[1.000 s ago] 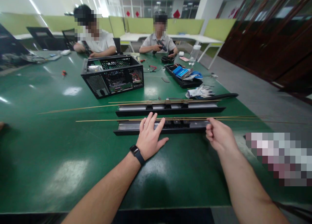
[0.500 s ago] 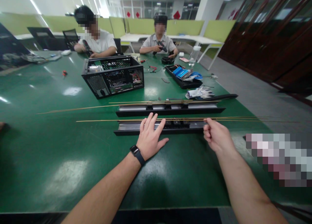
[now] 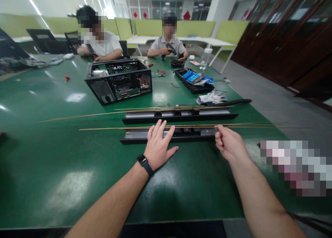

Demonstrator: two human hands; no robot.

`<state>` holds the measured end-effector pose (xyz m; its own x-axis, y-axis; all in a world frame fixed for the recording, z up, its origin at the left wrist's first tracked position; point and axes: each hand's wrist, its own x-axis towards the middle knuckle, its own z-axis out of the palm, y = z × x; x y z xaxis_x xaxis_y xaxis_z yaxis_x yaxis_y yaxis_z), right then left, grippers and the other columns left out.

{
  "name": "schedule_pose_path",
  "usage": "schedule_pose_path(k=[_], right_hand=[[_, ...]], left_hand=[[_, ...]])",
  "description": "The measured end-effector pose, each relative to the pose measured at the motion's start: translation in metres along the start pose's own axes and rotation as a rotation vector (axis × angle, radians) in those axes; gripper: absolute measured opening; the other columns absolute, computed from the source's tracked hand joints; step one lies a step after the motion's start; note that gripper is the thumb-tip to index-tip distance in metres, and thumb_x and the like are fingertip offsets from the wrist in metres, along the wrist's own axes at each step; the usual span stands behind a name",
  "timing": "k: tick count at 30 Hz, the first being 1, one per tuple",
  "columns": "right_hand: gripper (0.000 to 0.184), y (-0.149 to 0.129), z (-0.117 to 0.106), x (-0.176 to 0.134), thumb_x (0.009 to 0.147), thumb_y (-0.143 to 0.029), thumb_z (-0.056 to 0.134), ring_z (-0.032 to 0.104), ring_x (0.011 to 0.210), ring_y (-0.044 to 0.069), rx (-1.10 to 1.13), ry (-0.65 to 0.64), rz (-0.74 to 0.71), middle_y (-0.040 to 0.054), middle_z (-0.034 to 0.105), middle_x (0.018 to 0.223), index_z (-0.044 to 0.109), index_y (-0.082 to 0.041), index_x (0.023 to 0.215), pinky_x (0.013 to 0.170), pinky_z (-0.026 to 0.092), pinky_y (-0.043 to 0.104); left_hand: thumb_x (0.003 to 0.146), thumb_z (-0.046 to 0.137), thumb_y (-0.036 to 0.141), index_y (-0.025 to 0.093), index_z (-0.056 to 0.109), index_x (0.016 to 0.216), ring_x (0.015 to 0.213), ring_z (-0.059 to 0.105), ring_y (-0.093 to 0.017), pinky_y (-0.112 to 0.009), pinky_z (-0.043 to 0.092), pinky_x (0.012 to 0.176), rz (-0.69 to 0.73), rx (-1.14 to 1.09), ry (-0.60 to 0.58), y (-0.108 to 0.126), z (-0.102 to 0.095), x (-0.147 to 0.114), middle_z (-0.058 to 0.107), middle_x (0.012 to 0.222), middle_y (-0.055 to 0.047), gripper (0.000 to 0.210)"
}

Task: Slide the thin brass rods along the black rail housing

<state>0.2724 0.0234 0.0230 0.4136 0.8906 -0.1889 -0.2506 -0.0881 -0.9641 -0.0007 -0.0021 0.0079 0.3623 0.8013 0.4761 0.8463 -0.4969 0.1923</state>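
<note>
Right grip (image 3: pixel 229 142) pinches thin golden rods (image 3: pixel 103 129); left grip (image 3: pixel 158 144) lies spread across the near black channel (image 3: pixel 137 140).

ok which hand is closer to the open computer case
Left. The left hand, spread over the nearer black rail, is in front and right of the computer case; the right hand is much farther right.

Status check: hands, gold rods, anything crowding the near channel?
Left hand open, spread over near channel. Right hand shut, apparently pinching among gold rods running lengthwise along it. Far channel close beyond.
</note>
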Motion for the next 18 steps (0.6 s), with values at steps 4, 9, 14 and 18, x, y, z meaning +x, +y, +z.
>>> schedule_pose_path(k=[4,9,14,18], right_hand=[[0.030,-0.0003,0.0046,-0.0056,0.078,-0.041,0.078,0.037,0.030,0.005,-0.055,-0.106,0.040,-0.0034,0.056,0.054,0.065,-0.016,0.087,0.024,0.021,0.014],[0.025,-0.0007,0.0006,-0.0007,0.081,-0.039,0.074,0.037,0.030,0.006,0.002,0.025,0.012,-0.0039,0.055,0.053,0.063,-0.017,0.085,0.023,0.021,0.015],[0.024,0.0018,0.0021,-0.0019,0.080,-0.037,0.076,0.037,0.031,0.005,-0.001,-0.022,-0.005,-0.0044,0.055,0.054,0.063,-0.017,0.085,0.023,0.023,0.014],[0.026,0.0024,0.0069,-0.0057,0.081,-0.040,0.075,0.036,0.030,0.005,-0.028,-0.099,0.034,-0.0037,0.056,0.054,0.064,-0.017,0.087,0.023,0.022,0.014]], left_hand=[[0.083,0.070,0.048,0.024,0.041,0.149,0.151,0.019,-0.035,-0.055,0.021,0.119,0.010,-0.004,0.003,-0.0005,0.0000,0.0000,0.032,0.159,-0.017,0.076],[0.084,0.069,0.048,0.023,0.042,0.149,0.151,0.019,-0.035,-0.054,0.021,0.120,0.009,0.003,-0.001,-0.0010,0.0002,0.0005,0.032,0.159,-0.017,0.074],[0.084,0.068,0.048,0.021,0.041,0.149,0.151,0.020,-0.034,-0.054,0.021,0.120,0.003,0.000,0.004,-0.0003,0.0008,0.0003,0.034,0.158,-0.017,0.075],[0.085,0.068,0.048,0.021,0.041,0.149,0.151,0.021,-0.034,-0.054,0.021,0.120,0.004,-0.001,0.007,-0.0008,0.0014,-0.0001,0.034,0.158,-0.017,0.075]])
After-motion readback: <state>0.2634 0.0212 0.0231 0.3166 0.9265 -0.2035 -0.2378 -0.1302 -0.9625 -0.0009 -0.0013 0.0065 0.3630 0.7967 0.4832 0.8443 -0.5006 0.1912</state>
